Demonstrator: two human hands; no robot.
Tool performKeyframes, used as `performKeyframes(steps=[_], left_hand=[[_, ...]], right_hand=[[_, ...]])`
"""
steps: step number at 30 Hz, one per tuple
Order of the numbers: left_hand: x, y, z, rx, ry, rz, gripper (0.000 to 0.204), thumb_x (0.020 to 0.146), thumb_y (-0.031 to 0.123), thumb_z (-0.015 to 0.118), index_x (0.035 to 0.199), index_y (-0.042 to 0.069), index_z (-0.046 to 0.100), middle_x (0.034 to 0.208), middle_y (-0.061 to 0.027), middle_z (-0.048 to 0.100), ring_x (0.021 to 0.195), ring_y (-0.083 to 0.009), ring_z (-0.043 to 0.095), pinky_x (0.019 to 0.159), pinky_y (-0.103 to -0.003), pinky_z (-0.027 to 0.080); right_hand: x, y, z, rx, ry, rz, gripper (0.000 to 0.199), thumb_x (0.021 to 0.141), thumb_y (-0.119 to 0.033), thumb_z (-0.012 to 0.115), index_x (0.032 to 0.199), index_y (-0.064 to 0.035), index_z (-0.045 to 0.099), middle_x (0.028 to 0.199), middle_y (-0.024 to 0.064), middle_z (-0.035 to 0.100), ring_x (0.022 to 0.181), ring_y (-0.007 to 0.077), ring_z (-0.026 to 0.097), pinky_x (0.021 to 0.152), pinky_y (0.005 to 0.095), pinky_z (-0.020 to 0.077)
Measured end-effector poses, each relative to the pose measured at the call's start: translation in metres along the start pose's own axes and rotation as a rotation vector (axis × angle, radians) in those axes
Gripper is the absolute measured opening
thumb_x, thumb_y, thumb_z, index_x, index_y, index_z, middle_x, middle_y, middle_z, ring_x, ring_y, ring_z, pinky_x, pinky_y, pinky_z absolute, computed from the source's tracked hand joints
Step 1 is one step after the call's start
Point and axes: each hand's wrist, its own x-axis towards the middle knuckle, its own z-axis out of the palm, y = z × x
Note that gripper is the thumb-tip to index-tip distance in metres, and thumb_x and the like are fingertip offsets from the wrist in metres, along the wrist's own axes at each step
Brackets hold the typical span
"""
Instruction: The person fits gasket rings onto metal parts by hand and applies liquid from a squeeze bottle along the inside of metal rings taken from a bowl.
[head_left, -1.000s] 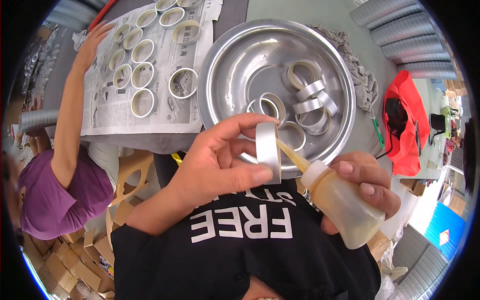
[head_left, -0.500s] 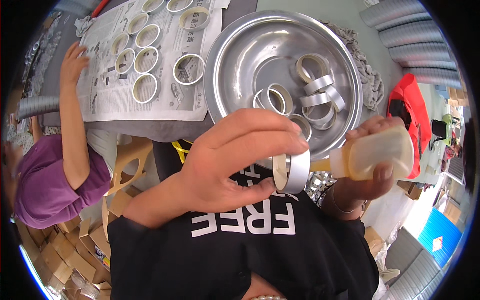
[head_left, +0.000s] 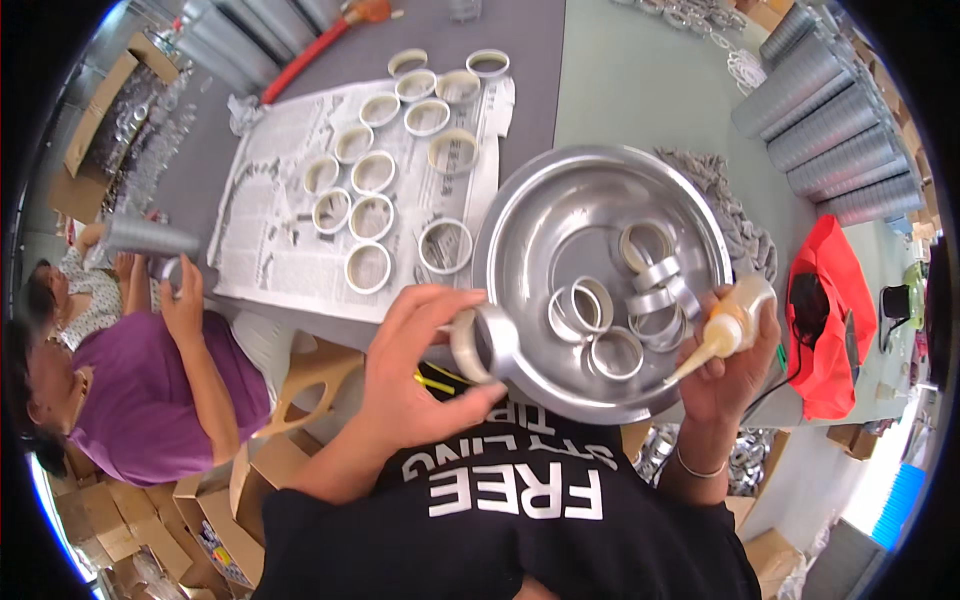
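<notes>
My left hand [head_left: 405, 375] pinches a silver ring band [head_left: 502, 343] by its edges, thumb below and fingers above, with its pale inner side turned left. Wrapped in my right hand [head_left: 715, 390] is a squeeze bottle [head_left: 740, 318] of amber liquid, its narrow nozzle tilted down to the left, apart from the ring. Between both hands stands a round metal basin [head_left: 520, 190], where several loose silver rings [head_left: 616, 354] lie. To the left, a newspaper sheet [head_left: 258, 245] bears several more rings [head_left: 368, 267] set flat in loose rows.
A person in purple [head_left: 160, 390] sits at the left, one hand raised with a ring. A grey cloth [head_left: 715, 195] lies behind the basin. Stacked silver tubes [head_left: 815, 110] and a red bag [head_left: 825, 310] stand at the right. Cardboard boxes [head_left: 130, 520] fill the lower left.
The ring in my left hand has moved left, away from the bottle. The bottle's nozzle has swung from the ring to point down-left. The whole view has shifted, showing more of the table.
</notes>
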Motion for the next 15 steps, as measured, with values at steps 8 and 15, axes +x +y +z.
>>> performKeyframes(steps=[8,15], left_hand=[[0.013,-0.054,-0.025,0.838,0.258,-0.153,0.060,0.066,0.017,0.074,0.120,0.005,0.051,0.112,-0.0155,0.051,0.103,-0.0333,0.051,0.086,-0.039,0.043],[0.056,-0.008,0.064,0.463,-0.230,0.134,0.059,0.065,0.026,0.076,0.113,0.001,0.053,0.113,-0.0159,0.052,0.108,-0.0316,0.048,0.092,-0.039,0.041]], right_hand=[[0.004,-0.014,-0.005,0.053,0.045,-0.133,0.048,0.091,-0.043,0.044,0.104,0.0023,0.052,0.089,0.0176,0.063,0.040,0.0098,0.048,0.036,0.0199,0.0398],[0.001,-0.015,-0.005,-0.007,-0.029,-0.087,0.048,0.092,-0.044,0.045,0.106,0.0020,0.045,0.090,0.0108,0.054,0.043,0.0073,0.041,0.041,0.0210,0.0345]])
